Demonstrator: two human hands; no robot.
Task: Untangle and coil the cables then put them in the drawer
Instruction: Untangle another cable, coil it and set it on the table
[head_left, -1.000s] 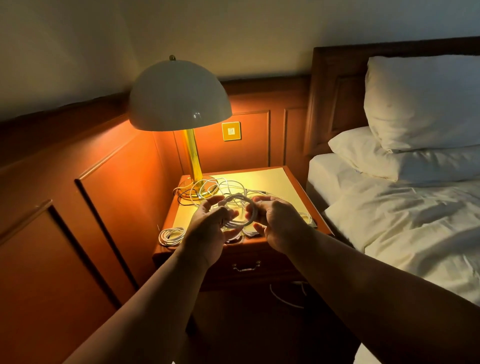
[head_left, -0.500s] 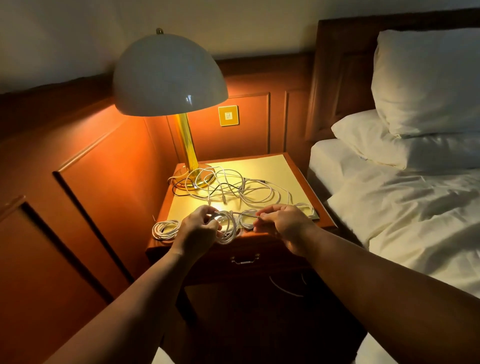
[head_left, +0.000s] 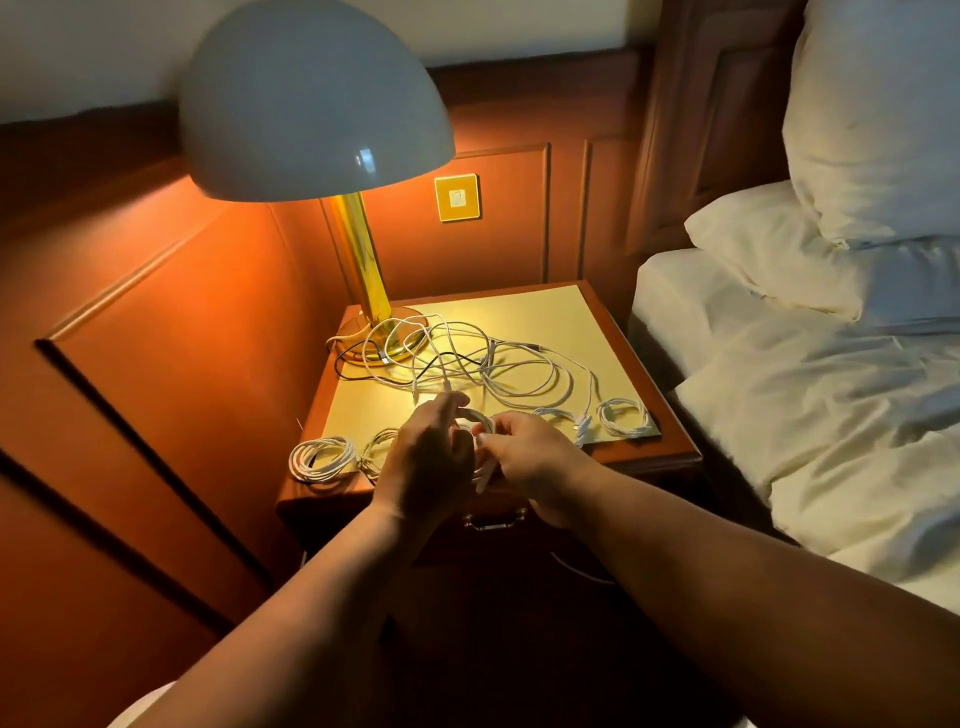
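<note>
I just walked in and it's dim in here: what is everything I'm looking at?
coiled cables: at least two, white, nightstand's front left and front right
tangled cables: one heap, white with one black, mid-top by the lamp base
half-wound coil: one, white, between both hands
nightstand: one, reddish wood, beside the bed
drawer handle: one, metal, drawer shut
lamp: one, white dome, brass stem, lit
wall plate: one, yellow
pillows: two, white
left hand: holds the coil
right hand: holds the coil
</note>
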